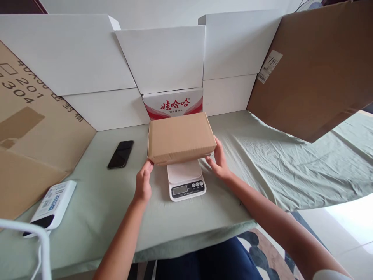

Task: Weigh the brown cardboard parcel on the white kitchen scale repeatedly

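Gripping, with left hand (143,181) at the near left lower corner and right hand (220,161) at the right end, one closed brown cardboard box (182,136); spacing both hands the box's length apart, fingers pressing against its edges. Holding the box over the rear of one white digital kitchen scale (185,174), covering part of its platform; being unable to tell, from the head view, whether box and platform are touching. Noting on the scale's front one grey display (180,190) and three round buttons (197,184). Noting left of the scale one black smartphone (121,154), lying on a pale green tablecloth (96,217). Listing farther left one white device (60,200) with printed label and black panel, near one curved white tube (45,241). Listing behind the box one white-and-red 娃哈哈 drinking-water carton (175,104), among stacked plain white boxes (163,58). Listing at far left one printed cardboard panel (49,136); at far right, one large brown carton (314,74) bearing a white label (269,67).
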### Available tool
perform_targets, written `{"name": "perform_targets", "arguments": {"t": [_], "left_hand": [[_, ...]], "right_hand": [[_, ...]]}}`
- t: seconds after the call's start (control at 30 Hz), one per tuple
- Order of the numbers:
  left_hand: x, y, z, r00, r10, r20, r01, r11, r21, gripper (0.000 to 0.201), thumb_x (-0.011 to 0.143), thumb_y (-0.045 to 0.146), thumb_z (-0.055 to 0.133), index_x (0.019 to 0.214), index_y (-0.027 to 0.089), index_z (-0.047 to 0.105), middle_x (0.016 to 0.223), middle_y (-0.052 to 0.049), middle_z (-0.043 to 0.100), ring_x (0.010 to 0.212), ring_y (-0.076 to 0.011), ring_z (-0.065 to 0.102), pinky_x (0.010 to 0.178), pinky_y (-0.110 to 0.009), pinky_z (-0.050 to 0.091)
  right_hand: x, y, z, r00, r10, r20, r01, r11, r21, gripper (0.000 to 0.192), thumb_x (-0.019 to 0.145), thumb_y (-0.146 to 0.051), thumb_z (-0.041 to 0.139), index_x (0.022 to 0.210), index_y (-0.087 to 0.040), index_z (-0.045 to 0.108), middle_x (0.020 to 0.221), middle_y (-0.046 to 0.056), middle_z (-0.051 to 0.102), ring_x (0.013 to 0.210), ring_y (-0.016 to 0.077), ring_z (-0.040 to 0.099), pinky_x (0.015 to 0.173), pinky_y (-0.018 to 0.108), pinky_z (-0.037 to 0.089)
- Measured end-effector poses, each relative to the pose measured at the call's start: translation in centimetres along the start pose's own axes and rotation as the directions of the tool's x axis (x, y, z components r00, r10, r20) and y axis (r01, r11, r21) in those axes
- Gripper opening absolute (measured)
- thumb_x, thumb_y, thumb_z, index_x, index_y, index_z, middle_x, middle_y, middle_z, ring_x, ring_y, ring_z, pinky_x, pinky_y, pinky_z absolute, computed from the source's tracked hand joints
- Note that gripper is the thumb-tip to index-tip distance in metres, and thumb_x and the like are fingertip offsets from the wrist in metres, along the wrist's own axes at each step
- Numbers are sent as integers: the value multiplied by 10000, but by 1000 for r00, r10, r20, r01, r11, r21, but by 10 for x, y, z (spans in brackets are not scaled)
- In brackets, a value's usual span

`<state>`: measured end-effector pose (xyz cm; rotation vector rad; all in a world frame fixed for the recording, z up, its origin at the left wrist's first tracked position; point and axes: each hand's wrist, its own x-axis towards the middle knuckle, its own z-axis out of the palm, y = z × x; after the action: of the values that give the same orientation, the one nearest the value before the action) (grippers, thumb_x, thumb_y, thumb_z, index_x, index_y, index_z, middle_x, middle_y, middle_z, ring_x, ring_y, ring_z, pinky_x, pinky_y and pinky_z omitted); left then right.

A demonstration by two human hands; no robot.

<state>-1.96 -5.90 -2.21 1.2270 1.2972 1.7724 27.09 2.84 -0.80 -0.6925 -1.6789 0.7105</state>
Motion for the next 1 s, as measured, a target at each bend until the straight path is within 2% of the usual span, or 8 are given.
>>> {"name": "perform_targets", "arguments": {"t": [0.13,0.23,0.43,1.0], "left_hand": [[-46,6,-11,999,-4,-50,3,1000,-15,843,825,788,535,1340,139,690,1423,-208,632,1465,-406,436,1204,-552,349],[-61,7,-13,998,-17,-57,15,999,-32,819,845,778,509,1338,150,693,1439,-206,620,1462,-406,441,1189,-558,370],[-61,5,-13,996,-74,-52,74,997,-14,846,828,784,530,1385,161,660,1484,-210,579,1484,-407,403,1210,-562,331],[-60,10,-12,999,-43,4,43,999,-4,826,871,761,497,1441,175,612,1523,-188,547,1486,-385,407,1216,-529,331]], "right_hand": [[-33,-9,-5,999,-21,40,20,1000,9,735,944,-566,593,1583,-389,275,1571,89,400,1494,322,373,1221,565,382],[-39,-10,-4,998,-9,64,8,1000,10,738,945,-560,592,1585,-382,271,1552,98,413,1485,320,377,1213,574,385],[-37,-9,-3,997,48,65,-48,999,-8,725,951,-581,578,1577,-377,276,1536,108,429,1452,319,406,1176,552,423],[-37,-8,-3,999,39,35,-40,999,19,651,954,-538,591,1528,-401,315,1518,75,423,1394,318,439,1093,523,465]]}}
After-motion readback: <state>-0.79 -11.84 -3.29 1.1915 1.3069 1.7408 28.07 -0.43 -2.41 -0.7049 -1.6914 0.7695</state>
